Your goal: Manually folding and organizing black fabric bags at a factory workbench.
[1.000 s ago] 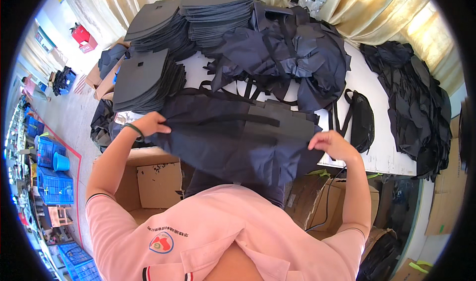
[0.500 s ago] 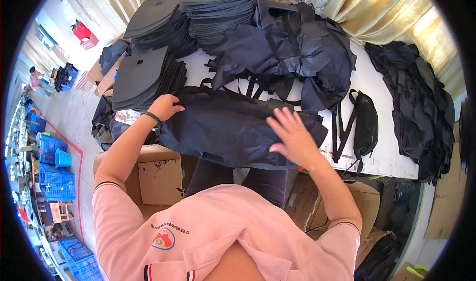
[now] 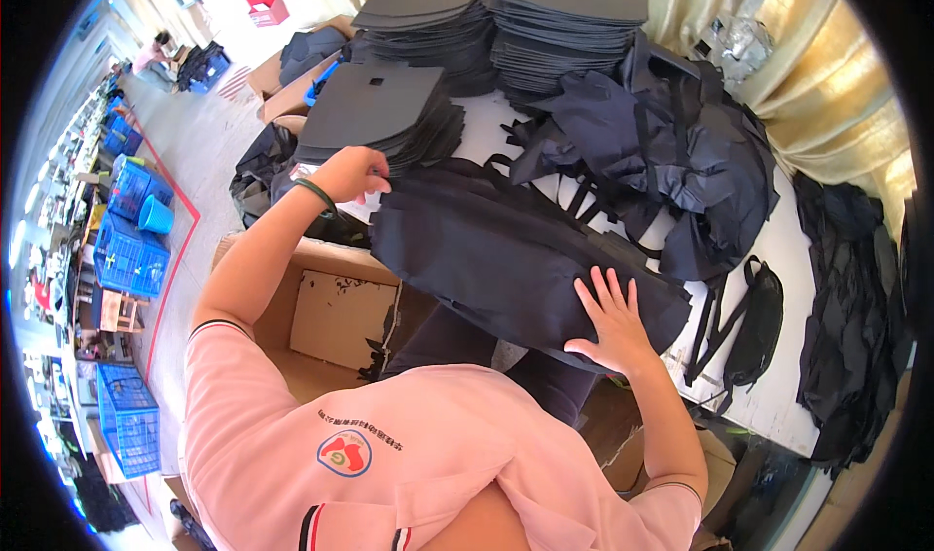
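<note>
Long, folded black fabric panel, seemingly being smoothed along the white flat-topped bench's near edge.
The bare right hand lies flat on the panel's right part, fingers spread, gripping nothing; the left hand, fingers curled, is at its left end, grip impossible to tell. The next move seems to call for straightening that end.

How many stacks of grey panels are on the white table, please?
3: front stack nearest the left hand, back-left stack, back-right stack; others may be hidden.
</note>
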A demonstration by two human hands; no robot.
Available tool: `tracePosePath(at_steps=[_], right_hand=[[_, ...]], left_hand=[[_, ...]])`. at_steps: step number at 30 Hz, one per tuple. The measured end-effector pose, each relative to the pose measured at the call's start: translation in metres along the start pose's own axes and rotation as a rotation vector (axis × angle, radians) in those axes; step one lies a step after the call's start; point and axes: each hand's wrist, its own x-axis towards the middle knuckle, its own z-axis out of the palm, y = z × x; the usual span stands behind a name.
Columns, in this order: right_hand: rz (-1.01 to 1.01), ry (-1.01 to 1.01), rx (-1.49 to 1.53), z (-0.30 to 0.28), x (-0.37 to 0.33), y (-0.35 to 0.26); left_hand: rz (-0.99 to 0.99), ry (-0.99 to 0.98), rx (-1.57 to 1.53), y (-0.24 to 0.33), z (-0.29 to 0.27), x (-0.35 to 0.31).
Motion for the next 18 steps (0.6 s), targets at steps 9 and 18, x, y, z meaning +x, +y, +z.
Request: tracePosePath(at_steps=[9,18], right_hand=[[-0.045,0.372,0.832,-0.081,0.084,-0.066],[-0.032,0.317,1.297,-0.039,0.146,-0.069]], left_hand=[[0.423,0.162,-0.268,0.092,0.030,-0.027],[0.494,0.874,0.253,0.015,-0.003,0.014]])
